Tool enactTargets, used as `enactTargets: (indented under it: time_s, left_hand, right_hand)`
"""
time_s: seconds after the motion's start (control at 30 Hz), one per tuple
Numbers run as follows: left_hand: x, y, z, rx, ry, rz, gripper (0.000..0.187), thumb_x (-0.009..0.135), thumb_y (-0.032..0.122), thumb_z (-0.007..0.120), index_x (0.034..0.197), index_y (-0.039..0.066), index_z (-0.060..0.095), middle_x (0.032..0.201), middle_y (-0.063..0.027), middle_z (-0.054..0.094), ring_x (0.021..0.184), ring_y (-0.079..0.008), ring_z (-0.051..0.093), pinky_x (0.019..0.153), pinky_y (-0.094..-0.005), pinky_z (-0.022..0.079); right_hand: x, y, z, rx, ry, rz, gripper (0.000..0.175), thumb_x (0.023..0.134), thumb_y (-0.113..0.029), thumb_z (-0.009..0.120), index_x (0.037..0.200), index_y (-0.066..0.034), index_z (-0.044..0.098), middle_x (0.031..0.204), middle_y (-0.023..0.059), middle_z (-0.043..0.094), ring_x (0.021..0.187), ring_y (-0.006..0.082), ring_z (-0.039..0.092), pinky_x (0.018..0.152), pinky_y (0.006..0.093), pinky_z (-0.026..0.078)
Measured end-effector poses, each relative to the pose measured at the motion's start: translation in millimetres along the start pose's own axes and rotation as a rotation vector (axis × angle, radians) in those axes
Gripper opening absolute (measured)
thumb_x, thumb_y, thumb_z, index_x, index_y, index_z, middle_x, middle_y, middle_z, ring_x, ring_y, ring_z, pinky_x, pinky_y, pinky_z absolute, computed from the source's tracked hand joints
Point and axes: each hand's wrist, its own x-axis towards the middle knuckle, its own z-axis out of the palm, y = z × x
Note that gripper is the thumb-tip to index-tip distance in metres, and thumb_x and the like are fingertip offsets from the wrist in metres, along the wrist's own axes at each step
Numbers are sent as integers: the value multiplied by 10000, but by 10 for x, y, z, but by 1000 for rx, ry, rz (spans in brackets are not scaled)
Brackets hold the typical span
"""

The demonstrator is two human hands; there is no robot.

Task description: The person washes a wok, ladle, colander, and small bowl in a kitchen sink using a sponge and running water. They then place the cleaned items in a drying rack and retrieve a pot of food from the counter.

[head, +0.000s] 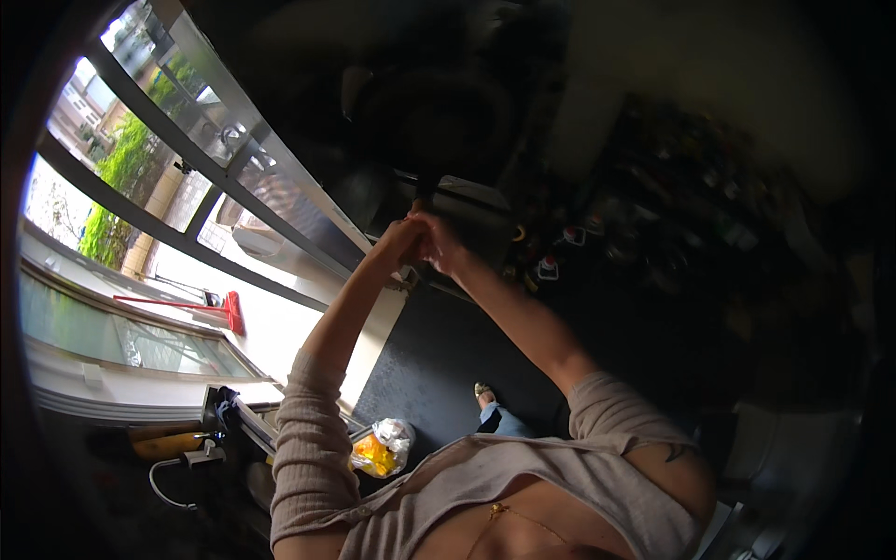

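Both arms reach forward, and the hands meet in front of a dark area. My left hand (399,241) is bent at the wrist and presses against my right hand (441,241). The fingers of both are curled together. A dark, narrow upright thing (425,187), perhaps a handle, shows just beyond the fingers. Shadow hides whether either hand grips it. Behind it lies a dim pale-edged surface (472,190). A metal-framed glass door or window (308,189) runs close along the left of my hands.
Outside the glass, a red broom (233,313) rests on the pale ground. A bin with plastic bags (381,448) stands on the dark floor (427,350) at my left. Red-capped bottles (548,267) stand to the right. A white curved tap-like pipe (157,483) is at the lower left.
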Motion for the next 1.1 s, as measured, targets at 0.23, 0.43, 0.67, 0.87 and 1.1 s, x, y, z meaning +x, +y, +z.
enactTargets:
  time_s: [0.23, 0.43, 0.67, 0.87, 1.1]
  left_hand:
    - [754, 22, 93, -85, -109, 77, 221, 881, 226, 494, 757, 60, 572, 683, -66, 606, 564, -173, 597, 521, -297, 512]
    - [896, 11, 233, -286, -143, 76, 148, 875, 202, 545, 832, 81, 619, 705, -49, 619, 585, -162, 605, 468, -281, 472]
    - [739, 182, 369, -317, -409, 4, 397, 917, 404, 435, 1118, 92, 575, 1040, -104, 632, 961, -224, 622, 736, -369, 547]
    - [-661, -1013, 15, -314, 78, 258, 303, 862, 327, 566, 1020, 76, 629, 762, -16, 651, 600, -97, 566, 467, -229, 413]
    - [-3730, -3975, -1145, -528, 718, -113, 414, 869, 337, 540, 1227, 129, 532, 1068, -73, 643, 891, -109, 623, 734, -256, 451]
  right_hand:
    - [451, -248, -455, -22, -24, -42, 355, 734, -483, 633, 775, -134, 581, 643, -1, 563, 554, 128, 536, 554, 286, 463]
    - [566, -300, -635, -29, 36, -37, 386, 732, -463, 644, 945, -144, 604, 807, 11, 614, 716, 154, 605, 591, 338, 510]
    - [557, -595, -830, -47, -106, -72, 318, 848, -387, 573, 975, -101, 631, 903, 58, 645, 831, 192, 622, 689, 340, 530]
    - [88, -507, -1251, -203, 114, 44, 390, 844, -503, 557, 868, -115, 583, 905, 44, 621, 854, 204, 571, 714, 345, 466]
    - [-836, 1804, -901, -1171, -96, 557, 804, 751, -184, 728, 1416, -184, 276, 1303, 125, 463, 918, 180, 563, 675, 285, 446]
